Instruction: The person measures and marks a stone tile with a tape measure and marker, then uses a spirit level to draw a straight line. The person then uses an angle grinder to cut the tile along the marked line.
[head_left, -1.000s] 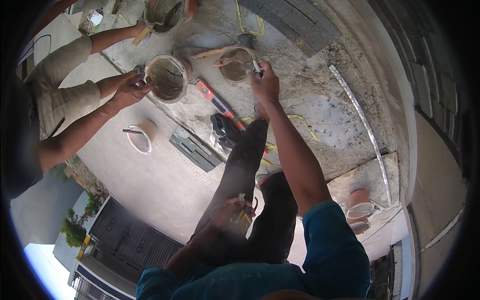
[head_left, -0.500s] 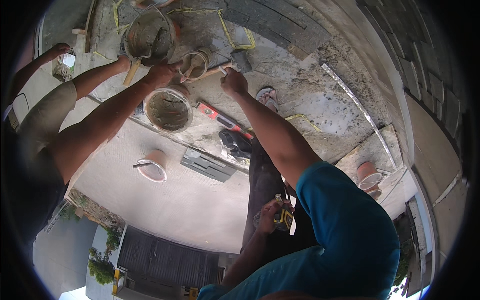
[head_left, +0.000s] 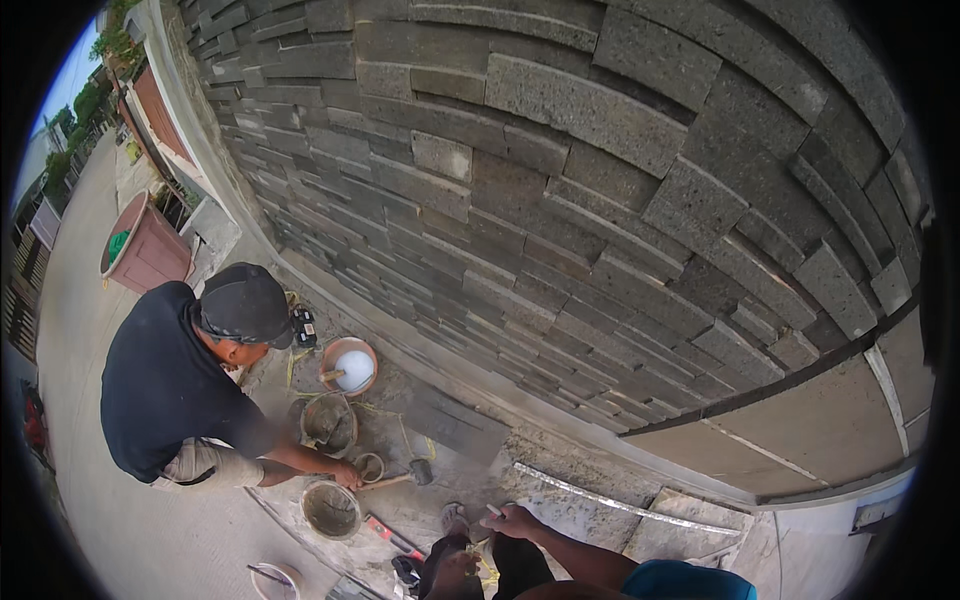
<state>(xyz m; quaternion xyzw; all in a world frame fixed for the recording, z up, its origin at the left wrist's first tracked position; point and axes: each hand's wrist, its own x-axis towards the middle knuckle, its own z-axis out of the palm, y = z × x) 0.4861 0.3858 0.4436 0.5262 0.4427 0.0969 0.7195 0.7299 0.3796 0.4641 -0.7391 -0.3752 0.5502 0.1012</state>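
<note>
The right hand is extending over the ground near a sandalled foot; its fingers are closing together around a thin pale stick, which is projecting from the grip toward the upper left. The left hand is resting low, at the dark trousers. A yellow item is showing just beside it; whether the left fingers are gripping this, or how far they are opening, cannot be told at this scale.

To the left, a co-worker in a dark cap is bending forward, one hand reaching between a small pail and a mortar bucket. A mallet is lying near that hand, its handle pointing toward it. A red level is lying between the mortar bucket and the wearer's legs. Farther up, a bucket is holding white material. A pale strip is running along the ground below the grey stone-clad wall.
</note>
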